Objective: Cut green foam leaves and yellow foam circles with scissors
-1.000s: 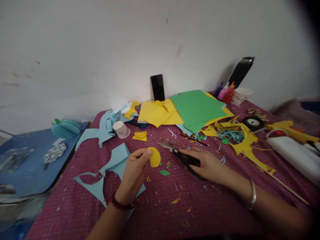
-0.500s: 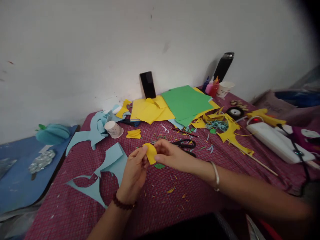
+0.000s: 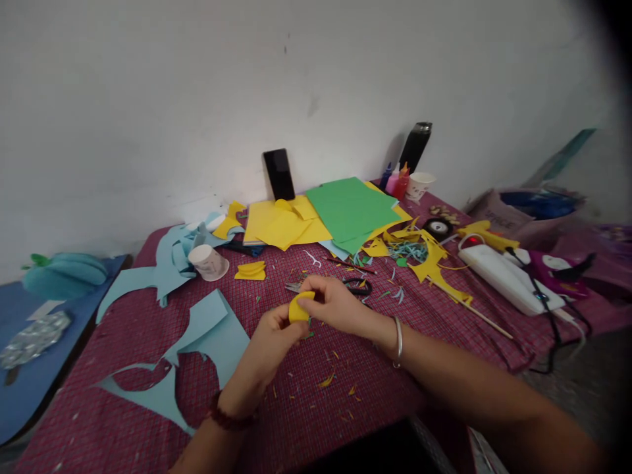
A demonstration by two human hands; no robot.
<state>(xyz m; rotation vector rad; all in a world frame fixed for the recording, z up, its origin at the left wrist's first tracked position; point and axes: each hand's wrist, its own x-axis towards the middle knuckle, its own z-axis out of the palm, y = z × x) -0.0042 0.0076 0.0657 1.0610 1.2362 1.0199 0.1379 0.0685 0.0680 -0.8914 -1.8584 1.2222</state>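
Between my hands is a small curved piece of yellow paper point(image 3: 298, 308). My left hand point(image 3: 274, 342) pinches its lower left edge. The fingers of my right hand point(image 3: 336, 304) grip its upper right side. Behind my right hand lie scissors point(image 3: 359, 286) with dark handles, partly hidden by that hand. A folded stack of yellow paper pieces point(image 3: 251, 270) rests on the table, up and to the left of my hands. Left of my wrist spreads a cut light-blue sheet point(image 3: 212, 322) with curved openings.
A paper cup point(image 3: 208, 262) stands at the left among blue scraps. Green sheets point(image 3: 350, 210) and yellow sheets point(image 3: 286, 227) lie at the back below a leaning phone point(image 3: 279, 174). On the right are a wooden stick point(image 3: 474, 309), a white power strip point(image 3: 508, 276) and a yellow glue gun point(image 3: 488, 237).
My right hand has come in from beside the yellow paper and now grips its upper side. The paper looks more curled. The whole view has shifted toward the right.
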